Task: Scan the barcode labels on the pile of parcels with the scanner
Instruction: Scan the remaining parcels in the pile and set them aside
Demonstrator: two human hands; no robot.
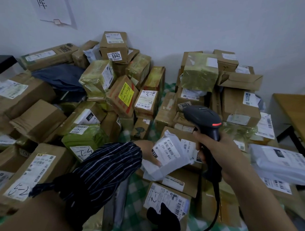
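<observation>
Beyond the striped sleeve [107, 168], the left hand [144, 148] grips a white parcel [165, 157] label-up, seemingly so the scanner [201, 116] clenched in the fingers [199, 136] of the right hand [222, 153] can read it.

Right hand [222, 155]: fingers curled round scanner [203, 116] handle; bare forearm enters from 5 o'clock, reaching toward 11. Left hand [144, 148]: mostly hidden, holds white parcel [167, 157]; striped sleeve [105, 167] over wrist, arm enters from 7 o'clock.
</observation>
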